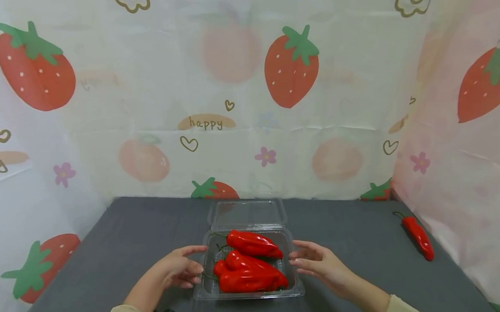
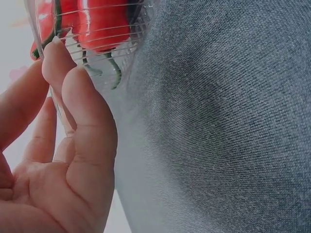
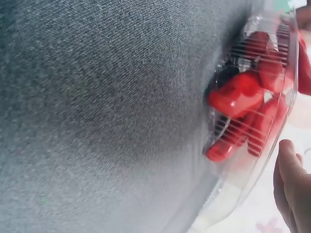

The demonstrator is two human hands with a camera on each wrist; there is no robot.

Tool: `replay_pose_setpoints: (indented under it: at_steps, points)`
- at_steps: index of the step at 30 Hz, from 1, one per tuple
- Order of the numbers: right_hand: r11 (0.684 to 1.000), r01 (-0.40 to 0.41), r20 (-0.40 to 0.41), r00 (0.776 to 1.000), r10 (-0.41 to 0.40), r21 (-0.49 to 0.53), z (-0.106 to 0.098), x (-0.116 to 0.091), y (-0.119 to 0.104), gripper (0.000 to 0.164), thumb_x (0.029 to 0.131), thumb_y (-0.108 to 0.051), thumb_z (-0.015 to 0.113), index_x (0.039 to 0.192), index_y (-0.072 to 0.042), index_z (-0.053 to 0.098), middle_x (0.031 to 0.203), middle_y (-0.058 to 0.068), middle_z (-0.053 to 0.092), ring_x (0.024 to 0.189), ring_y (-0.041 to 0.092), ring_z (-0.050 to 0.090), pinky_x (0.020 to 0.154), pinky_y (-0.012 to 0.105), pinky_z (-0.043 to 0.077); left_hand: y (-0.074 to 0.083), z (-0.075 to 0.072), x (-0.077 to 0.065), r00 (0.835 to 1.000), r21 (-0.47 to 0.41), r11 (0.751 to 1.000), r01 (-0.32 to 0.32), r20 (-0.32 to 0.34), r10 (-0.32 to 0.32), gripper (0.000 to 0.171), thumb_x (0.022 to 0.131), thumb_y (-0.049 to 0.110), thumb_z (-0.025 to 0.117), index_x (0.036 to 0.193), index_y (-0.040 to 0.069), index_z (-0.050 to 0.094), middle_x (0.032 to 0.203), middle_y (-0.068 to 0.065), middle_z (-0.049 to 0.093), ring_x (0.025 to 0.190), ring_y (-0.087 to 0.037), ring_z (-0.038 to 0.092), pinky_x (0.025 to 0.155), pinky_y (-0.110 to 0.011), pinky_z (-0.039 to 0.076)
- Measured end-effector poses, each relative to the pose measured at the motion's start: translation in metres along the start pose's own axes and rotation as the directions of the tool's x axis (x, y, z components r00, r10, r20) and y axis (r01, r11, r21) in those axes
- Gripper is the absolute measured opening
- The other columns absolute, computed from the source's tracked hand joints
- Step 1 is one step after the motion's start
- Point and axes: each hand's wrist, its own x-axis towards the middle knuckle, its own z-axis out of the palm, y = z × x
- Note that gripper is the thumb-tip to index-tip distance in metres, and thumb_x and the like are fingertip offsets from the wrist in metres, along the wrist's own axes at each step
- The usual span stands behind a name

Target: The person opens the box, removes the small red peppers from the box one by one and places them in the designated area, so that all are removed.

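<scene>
An open clear plastic clamshell box [image 1: 294, 290] stands on the dark table, its lid [image 1: 249, 214] tipped back. Inside lie several glossy red peppers [image 1: 253, 281] with green stems. At the box's left side is my left hand [image 1: 175, 268], fingers loosely bent, fingertips at the rim. In the left wrist view these fingertips [image 2: 57, 56] overlap the box edge near a pepper stem. My right hand [image 1: 322, 266] is at the opposite side, fingers slightly bent toward the rim. From the right wrist, its fingers [image 3: 290, 167] appear just beside the box edge. Neither hand holds a pepper.
A single red pepper [image 1: 417, 237] lies on the right part of the dark grey table [image 1: 155, 221]. Behind and on both sides hangs a pale cloth [image 1: 241, 160] printed with strawberries, meeting the table's edges.
</scene>
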Motion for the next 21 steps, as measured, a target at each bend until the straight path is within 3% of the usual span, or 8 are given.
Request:
replay_pose_setpoints:
  at_steps: [12,21]
  points:
    - [0.994,-0.035,0.074,0.996,0.044,-0.107,0.016,0.015,0.002,0.064,0.094,-0.016,0.064,0.144,0.01,0.034,0.125,0.019,0.056,0.112,0.027,0.056,0.095,0.043,0.048,-0.002,0.001,0.003,1.0,-0.004,1.0,-0.001,-0.008,0.001,0.057,0.088,-0.004,0.063,0.142,0.005,0.046,0.081,-0.009,0.064,0.056,-0.014,0.061,0.052,-0.026,0.05]
    - [0.982,-0.074,0.105,0.99,0.093,-0.172,0.028,0.026,0.002,0.059,0.091,-0.014,0.067,0.141,0.006,0.043,0.114,0.012,0.06,0.1,0.022,0.058,0.088,0.04,0.051,-0.001,0.001,0.002,1.0,-0.003,1.0,0.006,-0.021,-0.006,0.056,0.088,-0.004,0.063,0.142,0.005,0.047,0.081,-0.009,0.063,0.055,-0.014,0.061,0.051,-0.025,0.05]
